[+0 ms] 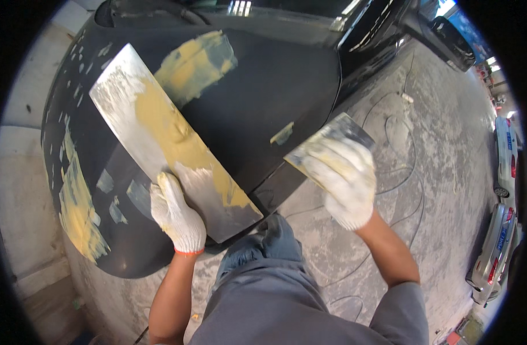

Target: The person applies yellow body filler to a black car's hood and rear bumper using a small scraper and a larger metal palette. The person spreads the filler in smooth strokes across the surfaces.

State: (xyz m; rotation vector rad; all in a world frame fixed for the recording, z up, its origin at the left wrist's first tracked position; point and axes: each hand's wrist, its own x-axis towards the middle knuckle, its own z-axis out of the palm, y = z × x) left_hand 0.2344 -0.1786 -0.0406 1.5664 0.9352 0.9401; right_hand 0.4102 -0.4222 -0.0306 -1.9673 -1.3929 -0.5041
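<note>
My left hand (176, 213), in a white knit glove with an orange cuff, grips the near long side of a metal board (131, 129) smeared with yellow putty (165, 123). My right hand (344, 184), also gloved, is closed on a flat rectangular putty spreader (352, 126), held to the right of the board. Both tools are over a dark car body panel (252, 98), which carries yellow and pale putty patches (79, 207) at the left and upper middle.
The car's windscreen edge (240, 11) and side mirror (447, 46) are at the top. Cables (413, 155) snake over the grey concrete floor (436, 149) at right, where parked cars (493, 253) line the far edge. A pale wall or surface (19, 172) lies at left.
</note>
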